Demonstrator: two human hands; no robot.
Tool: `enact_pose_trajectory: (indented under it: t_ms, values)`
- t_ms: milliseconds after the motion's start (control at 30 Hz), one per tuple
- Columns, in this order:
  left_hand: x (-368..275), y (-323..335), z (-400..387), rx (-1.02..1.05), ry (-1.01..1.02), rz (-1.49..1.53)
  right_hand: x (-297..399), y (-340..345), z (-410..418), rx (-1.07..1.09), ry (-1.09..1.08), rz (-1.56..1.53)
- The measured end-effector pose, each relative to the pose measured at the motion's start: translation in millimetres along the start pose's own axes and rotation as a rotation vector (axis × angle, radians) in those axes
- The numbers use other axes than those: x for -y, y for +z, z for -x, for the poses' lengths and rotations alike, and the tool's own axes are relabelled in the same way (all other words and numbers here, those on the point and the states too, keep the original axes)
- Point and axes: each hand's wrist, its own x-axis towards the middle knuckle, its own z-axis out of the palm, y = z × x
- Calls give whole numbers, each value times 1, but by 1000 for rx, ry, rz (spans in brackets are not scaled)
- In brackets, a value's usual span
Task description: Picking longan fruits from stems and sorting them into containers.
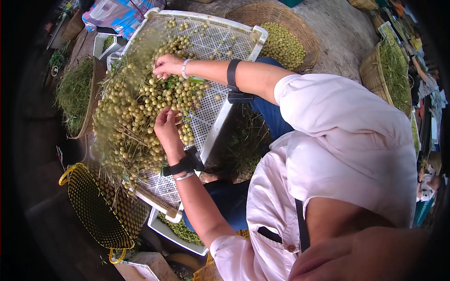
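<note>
A heap of small round yellow-green fruits on thin stems [132, 109] covers much of a white perforated plastic tray [207, 116]. My right hand [164, 66], with a beaded bracelet, reaches over the upper part of the heap, fingers curled among the stems. Lower down, my left hand [169, 123], wearing a black strap and metal bangle, has its thumb and fingertips bent close together against the fruits. Whether either hand grips a fruit or stem cannot be told. Loose fruits lie scattered toward the tray's upper end.
A wicker basket [302, 28] of picked fruits stands beyond the tray's upper right corner. A black-and-yellow woven basket [95, 207] and a white box [158, 228] of green fruits sit below. Baskets of green stems [75, 95] [393, 70] stand left and right. Other people are at the right edge.
</note>
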Motion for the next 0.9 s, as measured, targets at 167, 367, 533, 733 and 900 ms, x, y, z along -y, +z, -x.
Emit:
enact_pose_trajectory:
  t_ms: [167, 367, 533, 733, 900]
  values:
    - [15, -16, -18, -399, 498, -627, 39, 29, 77, 112, -280, 257]
    - [-10, -5, -17, -391, 658, -721, 97, 22, 106, 118, -692, 464]
    - [-49, -11, -5, -279, 553, 99, 143, 20, 86, 361, -578, 212]
    - [-61, -47, 2, -69, 325, 419, 80, 35, 66, 450, -198, -90]
    - [-50, -46, 6, -32, 238, 447, 60, 59, 107, 506, 143, -517]
